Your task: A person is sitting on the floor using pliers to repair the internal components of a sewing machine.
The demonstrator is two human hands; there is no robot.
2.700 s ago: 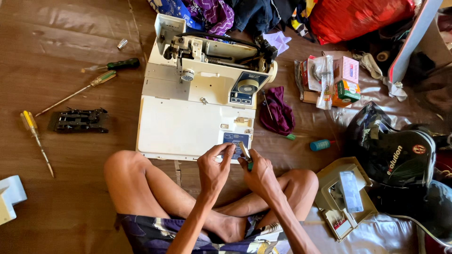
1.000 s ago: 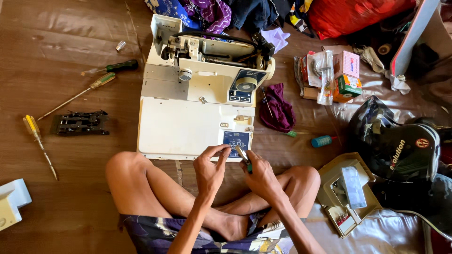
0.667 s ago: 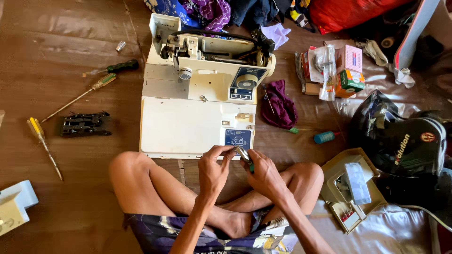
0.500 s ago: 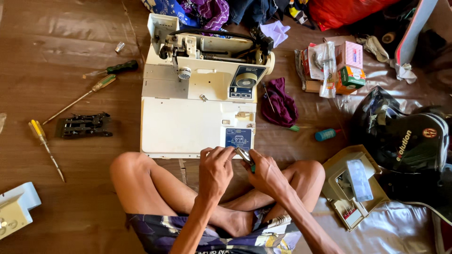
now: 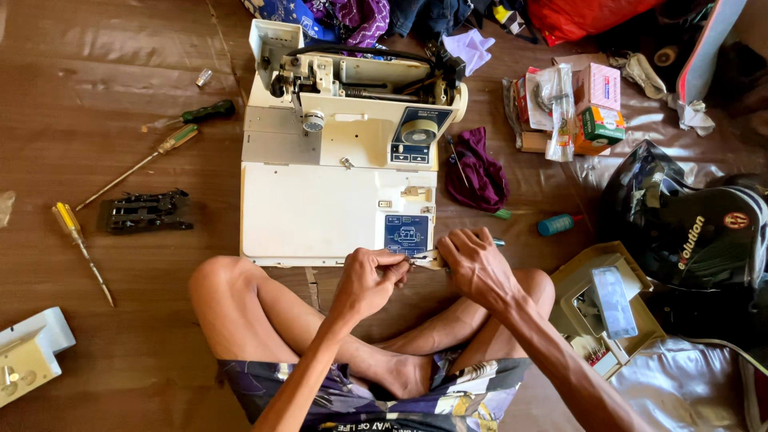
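The person sits cross-legged on a brown floor [image 5: 96,88], both hands at the near edge of a cream sewing machine [image 5: 320,212] lying on its side. The left hand [image 5: 370,280] is curled, its fingertips pinching a small pale part [image 5: 426,258] at the machine's near right corner, just below a blue label panel. The right hand [image 5: 478,264] closes on the same part from the other side, and a green-tipped tool [image 5: 498,242] pokes out past its knuckles; whether the fingers clasp that tool cannot be told.

To the left lie a yellow-handled screwdriver [image 5: 68,224], a black metal bracket [image 5: 146,211], a long screwdriver [image 5: 140,164] and a dark green one [image 5: 200,113]. To the right sit an open tan case [image 5: 588,276] holding a clear plastic piece, a black helmet [image 5: 688,232], a teal cap-like piece [image 5: 558,224] and a purple rag [image 5: 478,172].

Farther off, small cardboard boxes [image 5: 596,104] and heaped clothes [image 5: 360,14] crowd the top edge.
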